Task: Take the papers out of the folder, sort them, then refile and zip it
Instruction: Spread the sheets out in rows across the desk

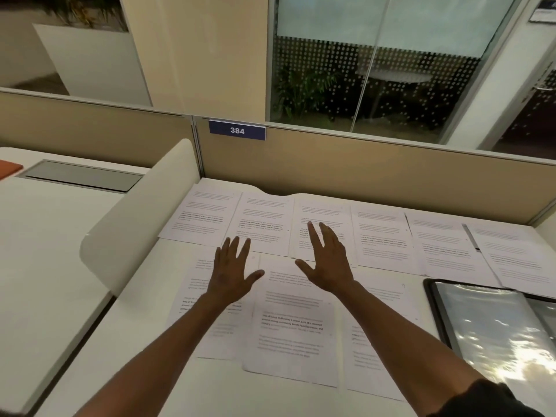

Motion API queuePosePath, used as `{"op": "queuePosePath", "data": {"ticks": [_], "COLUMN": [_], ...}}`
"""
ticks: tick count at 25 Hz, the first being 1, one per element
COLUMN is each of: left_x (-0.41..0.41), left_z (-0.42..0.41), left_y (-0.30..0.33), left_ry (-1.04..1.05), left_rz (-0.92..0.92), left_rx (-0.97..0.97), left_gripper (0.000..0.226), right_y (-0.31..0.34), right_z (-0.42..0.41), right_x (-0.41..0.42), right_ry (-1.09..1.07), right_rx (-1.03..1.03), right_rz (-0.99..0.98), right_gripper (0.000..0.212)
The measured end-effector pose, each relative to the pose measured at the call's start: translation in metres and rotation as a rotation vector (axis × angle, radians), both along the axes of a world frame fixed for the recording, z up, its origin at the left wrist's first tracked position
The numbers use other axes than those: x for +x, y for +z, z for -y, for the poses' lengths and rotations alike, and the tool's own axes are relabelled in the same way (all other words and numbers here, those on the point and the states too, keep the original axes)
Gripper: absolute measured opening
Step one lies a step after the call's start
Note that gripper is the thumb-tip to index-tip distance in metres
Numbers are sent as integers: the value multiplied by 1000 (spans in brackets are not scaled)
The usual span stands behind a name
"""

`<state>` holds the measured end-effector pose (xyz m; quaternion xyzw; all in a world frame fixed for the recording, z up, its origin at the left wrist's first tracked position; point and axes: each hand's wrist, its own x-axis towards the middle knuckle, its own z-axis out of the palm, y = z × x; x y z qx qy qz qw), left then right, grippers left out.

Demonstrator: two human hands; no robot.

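Note:
Several printed white sheets lie spread on the white desk (210, 395): a far row (385, 239) along the partition and a near row (293, 326) in front of me. The black folder (493, 329) lies open at the right, its clear plastic sleeves glinting. My left hand (231, 269) is stretched out with fingers spread over the near-left sheet and holds nothing. Over the far row's third sheet my right hand (328, 260) is also spread flat and empty. Whether either palm touches the paper I cannot tell.
A beige partition (361, 173) with a blue plate reading 384 (237, 130) closes the desk's far side. A curved white divider (144, 212) bounds the left, with a neighbouring desk and grey cable flap (81, 175) beyond. Glass walls stand behind.

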<state>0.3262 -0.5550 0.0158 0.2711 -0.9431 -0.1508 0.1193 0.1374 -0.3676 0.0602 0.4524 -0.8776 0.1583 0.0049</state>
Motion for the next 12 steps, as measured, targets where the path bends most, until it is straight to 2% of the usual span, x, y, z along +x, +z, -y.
{"op": "queuePosePath", "data": {"ticks": [6,12], "left_x": [11,19], "left_z": [75,132], "left_y": [16,6], "left_ry": [103,212], "left_rz": [31,87], "left_rx": [-34,14], "left_gripper": [113,91], "right_y": [19,5], "right_z": [75,130], "right_x": [24,38], "right_ry": [63,122], "right_rx": [12,103], "right_rz": [-30,7], "right_gripper": [99,99]}}
